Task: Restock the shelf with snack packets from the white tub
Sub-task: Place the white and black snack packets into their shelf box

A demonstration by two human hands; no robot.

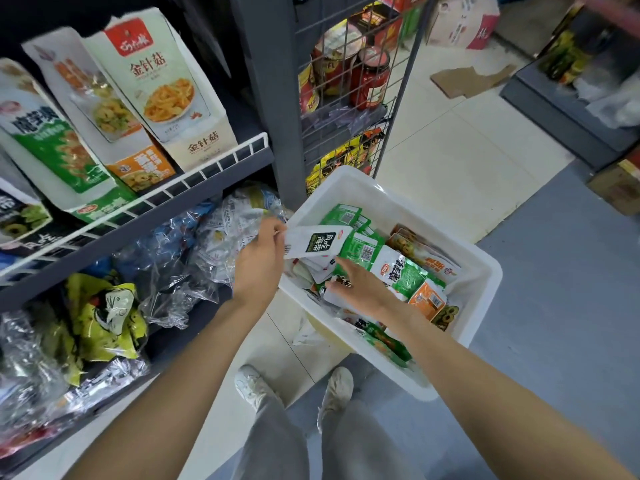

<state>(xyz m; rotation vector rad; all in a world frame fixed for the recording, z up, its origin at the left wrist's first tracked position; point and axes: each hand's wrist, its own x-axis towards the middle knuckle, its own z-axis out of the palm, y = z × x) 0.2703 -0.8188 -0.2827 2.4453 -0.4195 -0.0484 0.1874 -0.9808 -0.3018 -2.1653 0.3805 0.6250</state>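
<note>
The white tub (481,271) stands on the floor to the right of the shelf, filled with green, white and orange snack packets (401,271). My left hand (258,261) pinches a white packet with a black label (315,242) above the tub's left rim. My right hand (356,282) reaches down into the tub, fingers resting on the packets there; what its fingertips hold is hidden. The dark shelf (138,223) on the left carries display boxes of packets (162,95) behind a white wire rail.
The lower shelf holds clear plastic bags of packets (194,247) and yellow-green bags (100,317). A wire rack (349,84) with jars and cans stands behind the tub. My shoes (256,386) are on the tiled floor below. Cardboard boxes lie at the far right.
</note>
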